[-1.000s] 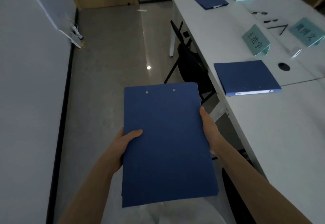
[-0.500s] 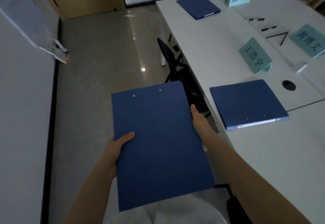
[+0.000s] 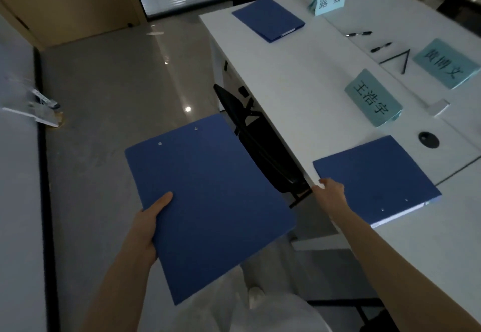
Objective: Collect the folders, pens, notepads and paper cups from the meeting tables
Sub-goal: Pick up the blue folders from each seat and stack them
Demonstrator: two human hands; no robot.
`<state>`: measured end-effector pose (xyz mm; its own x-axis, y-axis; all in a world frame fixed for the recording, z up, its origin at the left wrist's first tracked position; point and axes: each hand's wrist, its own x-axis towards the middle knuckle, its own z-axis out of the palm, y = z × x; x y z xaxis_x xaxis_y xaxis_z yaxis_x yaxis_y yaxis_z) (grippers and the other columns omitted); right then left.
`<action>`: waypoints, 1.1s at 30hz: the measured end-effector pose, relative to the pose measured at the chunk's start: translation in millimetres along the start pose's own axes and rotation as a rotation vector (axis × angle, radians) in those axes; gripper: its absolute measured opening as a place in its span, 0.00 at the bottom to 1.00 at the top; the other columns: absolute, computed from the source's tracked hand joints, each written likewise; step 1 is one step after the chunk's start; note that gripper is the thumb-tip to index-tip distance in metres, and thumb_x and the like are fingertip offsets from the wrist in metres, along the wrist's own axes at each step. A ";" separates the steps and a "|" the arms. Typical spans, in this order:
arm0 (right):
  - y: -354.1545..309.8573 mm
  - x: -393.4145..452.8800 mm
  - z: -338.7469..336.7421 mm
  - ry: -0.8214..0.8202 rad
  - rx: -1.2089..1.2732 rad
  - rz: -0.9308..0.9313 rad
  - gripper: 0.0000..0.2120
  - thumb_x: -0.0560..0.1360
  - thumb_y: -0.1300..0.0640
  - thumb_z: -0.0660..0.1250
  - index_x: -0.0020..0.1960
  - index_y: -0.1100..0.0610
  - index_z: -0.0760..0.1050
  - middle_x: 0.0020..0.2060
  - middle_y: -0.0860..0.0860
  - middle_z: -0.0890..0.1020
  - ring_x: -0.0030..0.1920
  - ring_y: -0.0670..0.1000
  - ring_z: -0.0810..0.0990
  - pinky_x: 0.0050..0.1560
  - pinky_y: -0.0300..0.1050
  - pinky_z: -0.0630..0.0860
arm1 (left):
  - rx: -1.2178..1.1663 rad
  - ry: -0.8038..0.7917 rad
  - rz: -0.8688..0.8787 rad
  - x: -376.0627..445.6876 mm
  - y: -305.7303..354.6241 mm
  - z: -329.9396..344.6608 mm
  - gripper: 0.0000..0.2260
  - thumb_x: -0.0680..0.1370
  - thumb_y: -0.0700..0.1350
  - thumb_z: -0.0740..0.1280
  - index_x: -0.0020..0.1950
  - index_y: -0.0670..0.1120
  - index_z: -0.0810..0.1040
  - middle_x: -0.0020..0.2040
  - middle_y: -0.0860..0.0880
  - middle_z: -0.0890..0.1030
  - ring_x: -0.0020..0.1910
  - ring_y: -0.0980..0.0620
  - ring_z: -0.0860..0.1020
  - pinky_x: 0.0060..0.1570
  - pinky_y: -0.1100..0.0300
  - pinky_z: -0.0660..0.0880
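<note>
your left hand is gripping the blue folder stack at its left edge, thumb curled over the top cover, holding it flat over the floor, off the table. your right hand is reaching to the near-left corner of the second blue folder, fingers touching that corner; can't tell if they're curling round it or how far open they are. that folder is lying flat at the front edge of the white table, just beside the seam to the next table. third blue folder is sitting at the far-left corner. black pens are lying toward the far right, near the teal name cards. a black chair is tucked under the front edge, between your two hands.
</note>
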<state>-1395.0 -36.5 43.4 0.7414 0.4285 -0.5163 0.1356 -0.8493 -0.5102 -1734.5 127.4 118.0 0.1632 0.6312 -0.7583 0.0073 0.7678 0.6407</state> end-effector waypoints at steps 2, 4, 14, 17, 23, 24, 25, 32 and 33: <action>10.7 30.0 1.6 -0.002 -0.184 0.066 0.32 0.78 0.51 0.61 0.76 0.63 0.54 0.74 0.61 0.56 0.71 0.64 0.61 0.67 0.58 0.66 | 0.022 -0.008 -0.003 20.1 23.9 -1.0 0.17 0.72 0.50 0.73 0.59 0.46 0.80 0.53 0.43 0.85 0.50 0.39 0.83 0.44 0.43 0.79; 23.5 56.8 9.7 -0.065 -0.324 0.138 0.37 0.79 0.50 0.61 0.77 0.63 0.45 0.77 0.59 0.47 0.77 0.61 0.47 0.74 0.57 0.54 | 0.055 -0.016 0.011 42.0 47.9 1.5 0.18 0.72 0.50 0.74 0.60 0.46 0.80 0.54 0.43 0.84 0.51 0.38 0.83 0.46 0.42 0.79; 40.4 30.6 59.0 -0.214 -0.365 0.222 0.40 0.78 0.51 0.60 0.78 0.60 0.39 0.77 0.54 0.38 0.78 0.56 0.40 0.75 0.57 0.54 | 0.217 -0.122 -0.001 110.0 106.1 40.1 0.18 0.72 0.49 0.74 0.61 0.47 0.80 0.55 0.45 0.85 0.52 0.40 0.83 0.52 0.40 0.78; 50.9 22.3 78.2 -0.187 -0.325 0.138 0.38 0.74 0.45 0.55 0.78 0.57 0.46 0.78 0.55 0.46 0.78 0.58 0.46 0.75 0.57 0.56 | 0.259 -0.156 -0.015 117.5 112.4 62.0 0.18 0.73 0.49 0.73 0.61 0.47 0.80 0.55 0.45 0.84 0.53 0.40 0.82 0.52 0.42 0.78; 49.6 10.1 39.6 0.270 0.181 0.456 0.23 0.75 0.59 0.63 0.69 0.63 0.64 0.67 0.61 0.67 0.64 0.63 0.69 0.58 0.53 0.69 | 0.304 -0.174 0.032 123.2 117.5 87.0 0.21 0.74 0.47 0.73 0.66 0.46 0.77 0.57 0.46 0.82 0.53 0.41 0.81 0.45 0.46 0.78; 57.4 9.8 32.8 0.338 0.260 0.577 0.23 0.75 0.60 0.62 0.68 0.65 0.63 0.66 0.62 0.67 0.63 0.64 0.69 0.59 0.54 0.69 | 0.311 -0.175 0.036 123.0 117.7 89.0 0.21 0.73 0.47 0.73 0.66 0.46 0.77 0.57 0.46 0.82 0.53 0.41 0.81 0.45 0.47 0.78; 61.8 7.3 27.1 0.375 0.337 0.708 0.25 0.75 0.60 0.62 0.69 0.67 0.61 0.66 0.63 0.66 0.64 0.65 0.68 0.61 0.55 0.68 | 0.314 -0.173 0.035 122.9 117.3 90.3 0.21 0.73 0.47 0.74 0.66 0.47 0.77 0.58 0.46 0.82 0.53 0.42 0.81 0.44 0.47 0.78; 115.8 -2.5 23.3 0.232 0.701 0.857 0.23 0.78 0.55 0.62 0.67 0.68 0.68 0.53 0.62 0.76 0.48 0.61 0.78 0.46 0.52 0.77 | 0.326 -0.121 0.014 122.1 108.7 94.5 0.21 0.73 0.47 0.74 0.65 0.47 0.77 0.57 0.45 0.82 0.53 0.40 0.80 0.50 0.41 0.77; 115.1 -3.0 21.1 0.244 0.798 0.847 0.23 0.78 0.55 0.64 0.67 0.68 0.68 0.48 0.60 0.76 0.41 0.57 0.77 0.41 0.50 0.77 | 0.329 -0.118 0.013 122.1 107.7 93.1 0.21 0.73 0.47 0.74 0.65 0.47 0.77 0.57 0.45 0.82 0.53 0.40 0.80 0.51 0.40 0.77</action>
<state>-1395.5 -129.0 -28.2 0.5152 -0.3200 -0.7951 -0.8415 -0.3646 -0.3986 -1622.0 276.9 105.6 0.2783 0.6089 -0.7428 0.3190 0.6709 0.6694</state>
